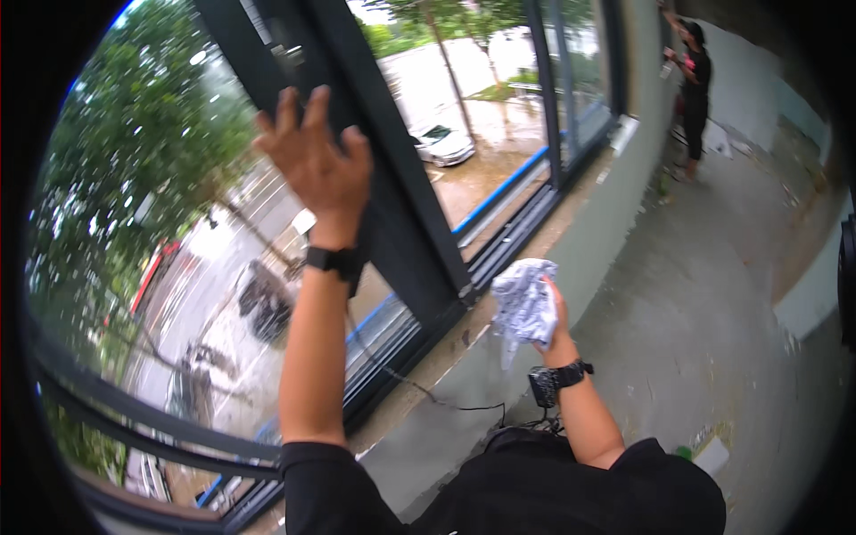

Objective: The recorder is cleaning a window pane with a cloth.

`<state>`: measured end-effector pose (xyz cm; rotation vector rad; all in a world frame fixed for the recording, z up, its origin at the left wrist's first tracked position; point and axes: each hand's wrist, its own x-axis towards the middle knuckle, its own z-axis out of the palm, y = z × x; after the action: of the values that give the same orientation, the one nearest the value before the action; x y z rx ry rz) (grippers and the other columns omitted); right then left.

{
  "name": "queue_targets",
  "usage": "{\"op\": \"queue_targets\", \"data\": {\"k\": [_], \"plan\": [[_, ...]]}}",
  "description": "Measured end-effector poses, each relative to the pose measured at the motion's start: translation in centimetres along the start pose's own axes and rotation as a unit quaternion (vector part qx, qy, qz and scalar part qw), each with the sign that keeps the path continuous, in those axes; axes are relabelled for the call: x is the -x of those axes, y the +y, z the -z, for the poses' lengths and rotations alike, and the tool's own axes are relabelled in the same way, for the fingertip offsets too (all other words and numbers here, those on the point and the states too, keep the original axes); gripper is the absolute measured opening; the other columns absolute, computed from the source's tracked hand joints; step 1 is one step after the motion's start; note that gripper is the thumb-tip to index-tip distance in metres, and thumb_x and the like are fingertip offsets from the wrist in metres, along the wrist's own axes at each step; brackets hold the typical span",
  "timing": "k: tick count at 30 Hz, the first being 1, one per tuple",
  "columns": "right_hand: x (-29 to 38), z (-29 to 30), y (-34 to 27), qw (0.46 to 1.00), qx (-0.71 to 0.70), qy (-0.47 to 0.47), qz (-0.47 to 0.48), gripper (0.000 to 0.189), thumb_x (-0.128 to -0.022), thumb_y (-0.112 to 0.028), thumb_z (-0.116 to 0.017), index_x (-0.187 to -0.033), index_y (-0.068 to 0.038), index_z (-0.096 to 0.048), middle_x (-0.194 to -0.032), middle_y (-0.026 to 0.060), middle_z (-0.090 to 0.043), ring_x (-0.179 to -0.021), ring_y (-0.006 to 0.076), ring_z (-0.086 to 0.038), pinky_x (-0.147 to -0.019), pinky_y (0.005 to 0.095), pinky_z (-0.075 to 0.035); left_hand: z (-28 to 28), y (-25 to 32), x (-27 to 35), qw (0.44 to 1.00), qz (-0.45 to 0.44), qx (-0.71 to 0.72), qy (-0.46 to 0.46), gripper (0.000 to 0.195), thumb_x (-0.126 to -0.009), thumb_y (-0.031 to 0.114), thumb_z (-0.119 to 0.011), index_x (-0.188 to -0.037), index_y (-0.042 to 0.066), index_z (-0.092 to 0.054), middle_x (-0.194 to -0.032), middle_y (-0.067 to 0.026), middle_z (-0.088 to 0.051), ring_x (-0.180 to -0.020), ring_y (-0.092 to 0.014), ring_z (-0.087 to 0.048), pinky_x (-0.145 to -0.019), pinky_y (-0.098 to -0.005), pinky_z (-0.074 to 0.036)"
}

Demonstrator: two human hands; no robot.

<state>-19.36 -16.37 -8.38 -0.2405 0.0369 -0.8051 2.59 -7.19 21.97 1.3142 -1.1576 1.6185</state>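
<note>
My left hand (321, 160) is raised with its fingers spread, in front of a dark window frame post (394, 167). It holds nothing, and whether it touches the frame I cannot tell. A metal latch (289, 52) sits on the frame just above the fingertips. Lower and to the right, my right hand (560, 314) grips a crumpled white patterned cloth (525, 301). The cloth hangs over the inner edge of the window sill (461, 334), and part of it hides my fingers. Black straps with small devices circle both wrists.
A thin black cable (428, 396) runs past the sill towards my body. Beyond the glass are trees and a parked white car (445, 144). A co-worker (695, 93) stands farther along the wall, arm raised. The concrete floor (675, 267) carries scraps and a pale block (711, 457).
</note>
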Motion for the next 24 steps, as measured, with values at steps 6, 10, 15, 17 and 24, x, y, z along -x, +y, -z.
{"op": "queue_targets", "data": {"k": [6,10,15,17,24], "plan": [[0.5,0.6,-0.3,1.0,0.021,0.015,-0.002,0.035,-0.1,-0.032,-0.043,-0.116,-0.007,-0.061,-0.106,0.0106,-0.069,-0.096,0.0282,-0.067,-0.089,0.0429,-0.053,-0.6,0.8,1.6,0.999,0.011,-0.017,-0.045,0.059,-0.08,0.024,-0.063,-0.137,0.02,-0.049,-0.149,-0.016,-0.036,-0.143,-0.046,-0.019,-0.117,-0.0592,-0.009],[-0.3,0.7,1.4,0.996,0.046,0.035,-0.063,0.034,-0.099,-0.032,-0.044,-0.115,-0.008,-0.062,-0.106,0.0095,-0.069,-0.095,0.0275,-0.066,-0.088,0.0423,-0.053,1.6,-0.6,1.8,0.997,-0.008,0.044,-0.066,0.063,-0.079,0.021,-0.065,-0.139,0.017,-0.046,-0.15,-0.0204,-0.032,-0.143,-0.046,-0.02,-0.117,-0.0583,-0.013],[-0.4,0.6,0.2,0.993,0.086,-0.022,-0.083,0.037,-0.099,-0.033,-0.043,-0.12,-0.007,-0.061,-0.112,0.0107,-0.067,-0.102,0.0287,-0.065,-0.091,0.0431,-0.051,8.7,-0.5,1.9,0.99,0.015,0.132,-0.052,0.058,-0.078,0.014,-0.063,-0.133,0.008,-0.047,-0.144,-0.0213,-0.037,-0.136,-0.041,-0.034,-0.113,-0.0521,-0.025],[-1.0,0.9,0.1,0.992,0.084,-0.026,-0.089,0.039,-0.098,-0.036,-0.046,-0.121,-0.008,-0.06,-0.114,0.0112,-0.067,-0.101,0.0292,-0.064,-0.09,0.043,-0.052,14.7,-2.4,2.1,0.998,-0.01,0.06,-0.018,0.052,-0.079,0.012,-0.063,-0.128,0.003,-0.048,-0.139,-0.0186,-0.043,-0.132,-0.035,-0.039,-0.111,-0.0462,-0.029],[-2.0,2.7,0.5,0.982,0.073,-0.083,-0.152,0.043,-0.099,-0.035,-0.043,-0.127,-0.006,-0.056,-0.116,0.012,-0.065,-0.105,0.0309,-0.064,-0.094,0.0458,-0.05,38.6,-13.8,4.3,0.926,0.211,-0.249,0.187,0.055,-0.088,0.025,-0.068,-0.13,0.002,-0.041,-0.132,-0.0115,-0.042,-0.122,-0.025,-0.037,-0.105,-0.041,-0.027]]}}
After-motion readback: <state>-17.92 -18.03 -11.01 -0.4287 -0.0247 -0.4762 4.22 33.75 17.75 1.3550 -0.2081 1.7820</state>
